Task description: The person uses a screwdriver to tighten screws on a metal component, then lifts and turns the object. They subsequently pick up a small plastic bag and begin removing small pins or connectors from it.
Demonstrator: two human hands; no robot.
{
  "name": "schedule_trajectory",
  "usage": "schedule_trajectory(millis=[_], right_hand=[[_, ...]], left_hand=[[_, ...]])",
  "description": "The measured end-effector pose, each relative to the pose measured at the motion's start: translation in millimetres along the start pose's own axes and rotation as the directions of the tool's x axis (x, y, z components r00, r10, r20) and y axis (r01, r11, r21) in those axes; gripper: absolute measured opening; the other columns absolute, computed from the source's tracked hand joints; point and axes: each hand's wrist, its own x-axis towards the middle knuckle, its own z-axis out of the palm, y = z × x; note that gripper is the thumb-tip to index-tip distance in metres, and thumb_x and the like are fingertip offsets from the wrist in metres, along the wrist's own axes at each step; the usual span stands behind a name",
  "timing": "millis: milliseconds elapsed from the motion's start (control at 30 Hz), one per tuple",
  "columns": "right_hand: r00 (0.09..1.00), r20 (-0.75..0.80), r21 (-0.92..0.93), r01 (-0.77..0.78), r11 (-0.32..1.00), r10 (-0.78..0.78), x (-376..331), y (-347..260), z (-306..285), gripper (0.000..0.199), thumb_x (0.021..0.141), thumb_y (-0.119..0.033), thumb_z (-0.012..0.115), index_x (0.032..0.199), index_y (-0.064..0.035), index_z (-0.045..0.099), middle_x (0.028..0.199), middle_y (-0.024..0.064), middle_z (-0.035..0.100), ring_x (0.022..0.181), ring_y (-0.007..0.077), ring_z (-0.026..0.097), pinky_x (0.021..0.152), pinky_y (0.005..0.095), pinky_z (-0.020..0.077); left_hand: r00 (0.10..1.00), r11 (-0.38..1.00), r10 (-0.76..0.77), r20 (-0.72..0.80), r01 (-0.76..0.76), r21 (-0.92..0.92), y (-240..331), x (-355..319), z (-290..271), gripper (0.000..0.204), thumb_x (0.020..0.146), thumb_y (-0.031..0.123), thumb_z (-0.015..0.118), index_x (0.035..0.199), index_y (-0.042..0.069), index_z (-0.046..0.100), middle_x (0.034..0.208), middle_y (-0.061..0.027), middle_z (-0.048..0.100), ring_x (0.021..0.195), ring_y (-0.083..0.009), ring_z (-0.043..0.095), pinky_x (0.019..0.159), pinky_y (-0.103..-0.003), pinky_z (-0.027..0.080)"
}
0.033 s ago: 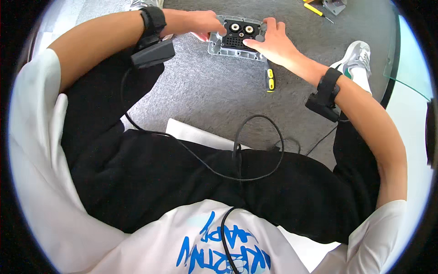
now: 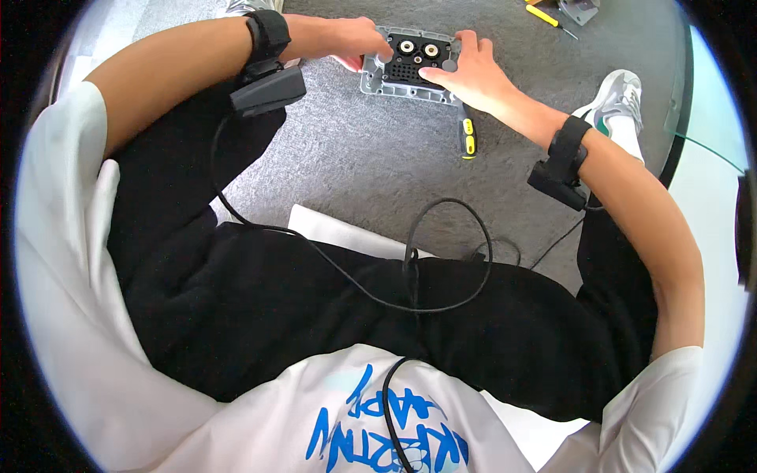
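A grey metal housing (image 2: 377, 88) with a black panel (image 2: 406, 72) set in it lies on the grey floor at the far middle. Two round pale fittings (image 2: 431, 50) stand out on the panel, beside a grid of small holes. My left hand (image 2: 361, 41) grips the housing at its left side; some of its fingers are hidden. On the opposite edge my right hand (image 2: 477, 69) holds on, its fingers at the far corner and its thumb resting on the panel. Just below the housing's near right corner lies a screwdriver (image 2: 468, 135) with a black and yellow handle.
A thin yellow-handled screwdriver (image 2: 542, 15) and a grey metal part (image 2: 579, 9) lie at the far right. Black cable (image 2: 355, 285) loops from my wrist units across my lap. My shoe (image 2: 619, 98) is near a glass panel (image 2: 714, 102). A white sheet (image 2: 335, 229) lies before my legs.
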Motion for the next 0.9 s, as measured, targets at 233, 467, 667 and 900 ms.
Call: schedule_trajectory(millis=[233,467,667,900], right_hand=[[0.996,0.09,0.174,0.001,0.985,-0.016,9.5,2.1,1.0,0.118,0.076,-0.057,0.084,0.156,0.0011,0.021,0.136,0.0412,0.044,0.117,0.0504,0.062,0.096,0.048,0.0568],[0.993,0.117,0.262,-0.042,0.964,0.011,12.7,18.6,0.6,0.116,0.074,-0.055,0.086,0.159,-0.0033,0.026,0.139,0.0364,0.046,0.125,0.0501,0.056,0.102,0.0501,0.0529],[0.997,-0.05,-0.081,0.047,0.996,-0.051,-4.6,9.0,-11.8,0.099,0.076,-0.047,0.086,0.15,-0.0021,0.039,0.134,0.0338,0.049,0.123,0.0514,0.056,0.104,0.0524,0.0499],[0.933,-0.158,-0.018,0.324,0.946,-0.322,-30.1,-3.5,-9.5,0.02,0.091,-0.008,0.062,0.106,0.0037,0.055,0.109,0.0234,0.06,0.108,0.0437,0.06,0.093,0.0506,0.0507]], left_hand=[[0.943,0.932,-0.296,-0.153,0.25,-0.262,13.3,-0.1,10.3,0.064,0.086,0.034,0.074,0.119,-0.014,0.049,0.091,-0.0225,0.073,0.076,-0.0257,0.075,0.065,-0.034,0.064],[0.941,0.959,-0.21,-0.265,0.145,-0.244,5.8,-0.2,10.9,0.068,0.093,0.047,0.068,0.13,-0.005,0.044,0.101,-0.0205,0.073,0.082,-0.0252,0.076,0.072,-0.034,0.063],[0.941,0.96,-0.229,-0.247,0.177,-0.218,0.8,12.3,7.3,0.065,0.096,0.049,0.062,0.132,-0.002,0.046,0.096,-0.0197,0.074,0.076,-0.0241,0.076,0.069,-0.034,0.062],[0.92,0.939,-0.303,-0.248,0.244,-0.242,49.6,0.5,6.0,0.038,0.098,0.017,0.058,0.122,-0.012,0.06,0.09,-0.0196,0.074,0.078,-0.0277,0.074,0.07,-0.038,0.061]])
